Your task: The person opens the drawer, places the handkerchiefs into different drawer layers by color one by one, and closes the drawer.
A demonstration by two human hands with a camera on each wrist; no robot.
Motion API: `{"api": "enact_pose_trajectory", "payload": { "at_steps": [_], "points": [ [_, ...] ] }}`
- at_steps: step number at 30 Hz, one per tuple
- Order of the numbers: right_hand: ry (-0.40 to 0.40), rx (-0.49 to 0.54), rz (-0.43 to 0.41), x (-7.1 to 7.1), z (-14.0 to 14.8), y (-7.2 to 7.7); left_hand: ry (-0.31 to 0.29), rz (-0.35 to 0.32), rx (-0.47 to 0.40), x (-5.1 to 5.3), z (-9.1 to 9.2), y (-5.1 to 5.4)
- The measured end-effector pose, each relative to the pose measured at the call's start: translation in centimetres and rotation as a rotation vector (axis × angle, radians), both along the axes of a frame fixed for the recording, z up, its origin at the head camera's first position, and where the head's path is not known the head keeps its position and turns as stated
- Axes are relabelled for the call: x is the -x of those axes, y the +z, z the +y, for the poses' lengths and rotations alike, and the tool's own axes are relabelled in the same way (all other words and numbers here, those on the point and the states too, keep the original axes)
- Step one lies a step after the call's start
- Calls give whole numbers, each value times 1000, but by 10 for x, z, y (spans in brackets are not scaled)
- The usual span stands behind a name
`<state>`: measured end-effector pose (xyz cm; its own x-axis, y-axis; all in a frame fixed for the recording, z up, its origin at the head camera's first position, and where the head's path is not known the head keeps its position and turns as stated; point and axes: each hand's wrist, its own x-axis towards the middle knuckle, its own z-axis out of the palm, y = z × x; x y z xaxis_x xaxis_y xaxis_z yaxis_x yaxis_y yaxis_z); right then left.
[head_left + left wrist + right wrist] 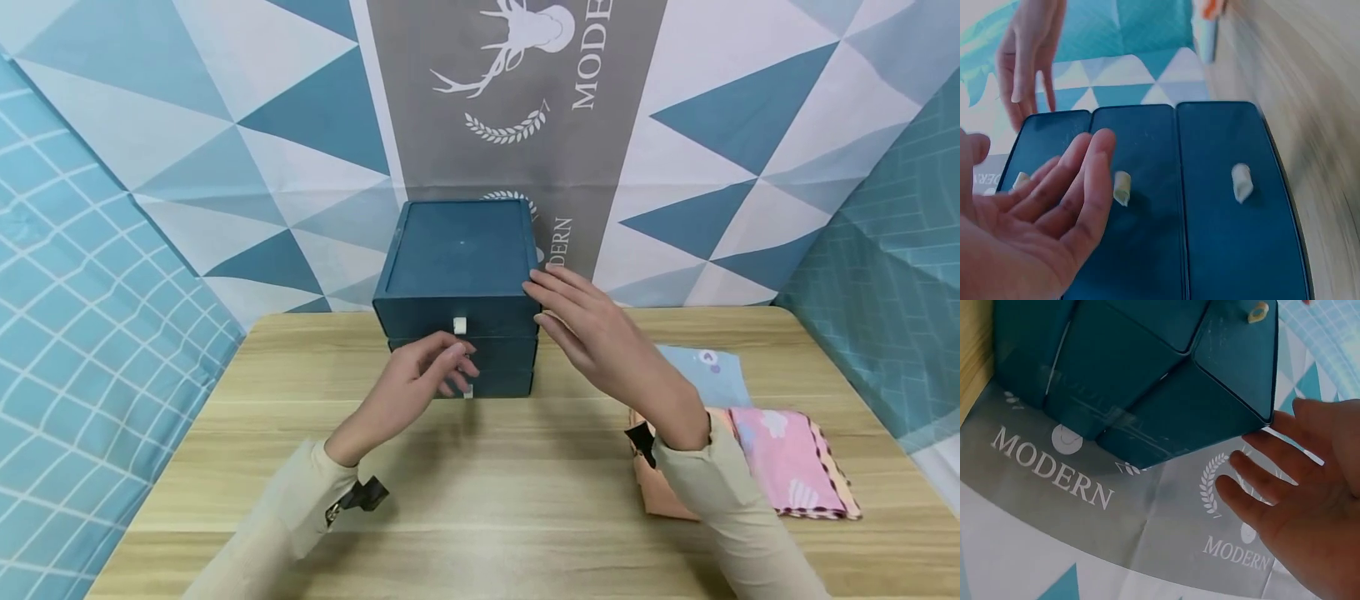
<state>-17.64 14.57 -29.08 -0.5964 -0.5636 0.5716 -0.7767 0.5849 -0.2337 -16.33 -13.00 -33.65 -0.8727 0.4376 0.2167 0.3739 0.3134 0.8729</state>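
Note:
A dark teal three-drawer box [461, 254] stands at the back of the table, its drawers closed, each front bearing a small pale pull tab, such as the middle one [1122, 189]. The left hand [420, 379] is in front of the lower drawers, fingers loosely bent, holding nothing; in the left wrist view the same hand [1054, 225] is beside the middle tab. At the top drawer's right front corner is the right hand [592, 329], fingers extended; in the right wrist view this hand [1310, 494] has its fingertips at the box's corner, whether touching is unclear.
To the right on the wooden table [480, 517] lie a folded pink patterned cloth [780, 458], an orange cloth [660, 492] partly under the right forearm, and a light blue cloth [708, 375]. A patterned fabric backdrop [315, 150] hangs behind the box.

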Motion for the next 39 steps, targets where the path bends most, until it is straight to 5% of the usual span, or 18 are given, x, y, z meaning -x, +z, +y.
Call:
{"api": "enact_pose_trajectory", "payload": {
  "at_steps": [6, 12, 21, 39],
  "points": [
    [3, 87, -42, 5, -5, -1, 8, -138, -180, 6, 5, 7],
    [-4, 166, 2, 8, -8, -7, 48, -260, -242, 8, 12, 12],
    [-32, 348, 87, 18, -14, -16, 69, -285, -267, 14, 22, 7],
    [87, 377, -84, 31, 3, -15, 67, -272, -271, 2, 19, 2]
  ]
}}
